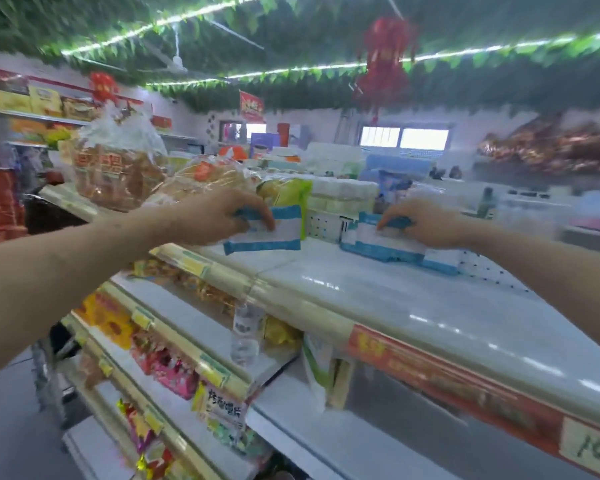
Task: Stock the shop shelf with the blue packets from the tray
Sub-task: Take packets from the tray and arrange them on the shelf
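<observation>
As both forearms reach over the lower snack shelves, the hands meet at the top shelf (361, 289). The left hand (219, 216) pinches a blue packet (274, 233) by its upper edge, its long axis running across the shelf; whether it touches the shelf I cannot tell. The right hand (426, 223) grips a second packet (371, 242) resting on the shelf, with a third packet (444, 259) just outside it. The bare gap between the hands seems the likely slot. Behind the left hand stands a green bag (291, 195).

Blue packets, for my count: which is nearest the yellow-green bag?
The blue packet in the left hand, right before the yellow-green bag; the other packets lie farther right under the right hand.
</observation>
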`<action>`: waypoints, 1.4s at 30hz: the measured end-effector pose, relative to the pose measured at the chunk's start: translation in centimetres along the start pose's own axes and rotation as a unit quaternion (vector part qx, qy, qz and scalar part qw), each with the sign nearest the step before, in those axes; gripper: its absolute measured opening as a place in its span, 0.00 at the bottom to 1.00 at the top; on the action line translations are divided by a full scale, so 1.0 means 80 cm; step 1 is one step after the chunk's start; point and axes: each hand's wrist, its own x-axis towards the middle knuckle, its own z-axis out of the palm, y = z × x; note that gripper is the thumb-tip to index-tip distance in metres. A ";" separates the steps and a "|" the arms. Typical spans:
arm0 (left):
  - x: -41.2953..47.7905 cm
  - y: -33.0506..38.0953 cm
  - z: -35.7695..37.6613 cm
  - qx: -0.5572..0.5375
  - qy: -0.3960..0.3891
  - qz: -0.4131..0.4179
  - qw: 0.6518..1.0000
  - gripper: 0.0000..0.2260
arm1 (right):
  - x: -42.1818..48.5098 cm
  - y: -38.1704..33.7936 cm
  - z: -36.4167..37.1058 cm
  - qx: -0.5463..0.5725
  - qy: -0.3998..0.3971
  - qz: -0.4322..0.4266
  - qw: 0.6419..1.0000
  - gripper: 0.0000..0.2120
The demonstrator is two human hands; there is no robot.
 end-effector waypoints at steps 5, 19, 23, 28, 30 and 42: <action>0.066 -0.024 0.040 -0.025 -0.023 0.026 0.999 0.20 | 0.035 0.055 0.048 -0.002 -0.001 0.026 1.000 0.22; 0.188 -0.119 0.081 -0.062 -0.033 0.088 0.994 0.20 | 0.131 0.081 0.113 -0.072 -0.021 0.045 0.996 0.21; 0.215 -0.128 0.100 -0.085 -0.053 0.108 0.989 0.19 | 0.126 0.088 0.120 -0.162 0.019 0.016 0.986 0.19; 0.262 -0.105 0.137 -0.137 -0.086 0.130 0.978 0.19 | 0.114 0.085 0.113 -0.157 0.015 0.042 0.987 0.22; 0.284 -0.085 0.153 -0.153 -0.101 0.160 0.970 0.19 | 0.097 0.092 0.102 -0.138 0.042 0.072 0.987 0.23; 0.346 -0.020 0.210 -0.147 -0.115 0.261 0.947 0.17 | 0.007 0.106 0.068 -0.163 0.084 0.132 0.974 0.19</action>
